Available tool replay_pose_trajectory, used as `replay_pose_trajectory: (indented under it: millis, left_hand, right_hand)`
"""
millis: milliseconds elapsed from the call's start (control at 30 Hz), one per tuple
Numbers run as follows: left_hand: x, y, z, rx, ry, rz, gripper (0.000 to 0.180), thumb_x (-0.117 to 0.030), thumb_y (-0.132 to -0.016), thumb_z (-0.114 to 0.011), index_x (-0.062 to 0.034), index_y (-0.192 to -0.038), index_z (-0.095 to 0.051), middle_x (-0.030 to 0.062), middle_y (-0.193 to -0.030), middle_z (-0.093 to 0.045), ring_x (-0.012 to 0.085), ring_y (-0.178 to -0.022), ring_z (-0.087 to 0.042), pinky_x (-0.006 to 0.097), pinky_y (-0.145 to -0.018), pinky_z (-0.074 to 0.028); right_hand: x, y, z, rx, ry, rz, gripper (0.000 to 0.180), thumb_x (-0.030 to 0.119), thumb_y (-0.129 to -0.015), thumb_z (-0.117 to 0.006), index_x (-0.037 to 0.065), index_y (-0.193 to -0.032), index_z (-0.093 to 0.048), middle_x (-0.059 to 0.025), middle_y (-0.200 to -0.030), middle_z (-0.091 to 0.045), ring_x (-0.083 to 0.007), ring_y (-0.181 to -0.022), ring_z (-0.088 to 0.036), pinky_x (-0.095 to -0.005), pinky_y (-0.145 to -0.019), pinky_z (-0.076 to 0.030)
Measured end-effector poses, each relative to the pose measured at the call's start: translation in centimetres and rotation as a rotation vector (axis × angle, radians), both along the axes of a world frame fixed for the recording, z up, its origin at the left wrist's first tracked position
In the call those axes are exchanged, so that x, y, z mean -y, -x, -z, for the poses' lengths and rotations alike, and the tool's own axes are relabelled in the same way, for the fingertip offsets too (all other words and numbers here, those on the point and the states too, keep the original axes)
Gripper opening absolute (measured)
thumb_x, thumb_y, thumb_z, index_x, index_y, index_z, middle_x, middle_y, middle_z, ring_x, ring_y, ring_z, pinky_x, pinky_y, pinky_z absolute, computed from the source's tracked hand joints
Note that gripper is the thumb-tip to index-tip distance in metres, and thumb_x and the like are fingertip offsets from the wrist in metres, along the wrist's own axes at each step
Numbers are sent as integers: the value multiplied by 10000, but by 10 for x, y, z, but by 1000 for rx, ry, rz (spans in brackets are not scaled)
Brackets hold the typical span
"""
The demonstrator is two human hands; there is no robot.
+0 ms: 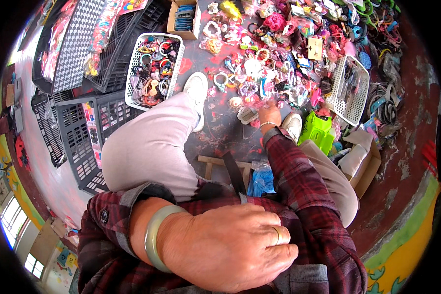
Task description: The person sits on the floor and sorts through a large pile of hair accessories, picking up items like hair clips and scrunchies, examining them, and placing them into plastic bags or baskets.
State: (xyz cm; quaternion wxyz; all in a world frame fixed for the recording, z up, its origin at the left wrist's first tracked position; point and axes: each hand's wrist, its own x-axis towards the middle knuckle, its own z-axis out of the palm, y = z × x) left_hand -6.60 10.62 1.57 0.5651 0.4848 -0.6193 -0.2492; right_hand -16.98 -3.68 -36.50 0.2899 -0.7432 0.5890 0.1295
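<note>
Right hand point(270, 115), thin bracelet point(268, 123) on the wrist, is down at the near edge of a spread heap of small multicoloured hair accessories point(259, 68) on the dark red-splotched floor point(220, 132). Fingertips mostly hidden; can't tell if apart or clamped on something. Pale oval card-like piece point(247, 115) just beside it, at 9 o'clock.

Left hand point(230, 245), pale-green bangle point(152, 238) and gold ring point(277, 235), has fingers curled together; nothing visible in it, palm side hidden. Probably kept near the body to leave the reach clear.

Heap runs 11 to 2 o'clock from the right hand, likely spread so pieces show. White perforated plastic basket point(177, 68) at 10 o'clock seems to corral loose hair bands; second white perforated basket point(340, 110) at 3 o'clock, tilted, probably keeps packaged pieces apart. Lime-green package point(317, 131) at 4 o'clock, past the white right shoe point(293, 125).

Pose: right arm extended toward 12 o'clock, back of hand up; left arm bent across the torso from 8 o'clock, wrist drooping slightly.
</note>
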Motion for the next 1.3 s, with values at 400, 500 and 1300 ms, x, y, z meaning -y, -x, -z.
replay_pose_trajectory:
  millis: [400,500,1300]
  left_hand:
    - [-4,-8,-7,-90,-105,40,171,-125,-718,-608,11,-820,-595,86,-820,-574,215,-761,-553,322,-682,-456]
    - [-5,-2,-1,-9,19,-18,158,-109,-716,-616,14,-815,-612,92,-864,-605,219,-799,-571,333,-717,-470]
    - [0,-12,-12,-211,-279,102,162,-134,-710,-589,-3,-794,-544,73,-703,-495,202,-658,-505,302,-587,-422]
  right_hand:
    - [12,65,63,-125,155,-17,183,191,-741,-533,66,-787,-659,-172,-809,-644,-316,-759,-630,-393,-690,-498]
    - [11,51,44,156,71,31,192,210,-733,-544,82,-808,-666,-169,-796,-643,-322,-747,-628,-395,-677,-493]
    - [3,31,76,642,-790,578,40,73,-807,-575,74,-775,-551,-74,-661,-607,-122,-498,-540,-245,-441,-437]
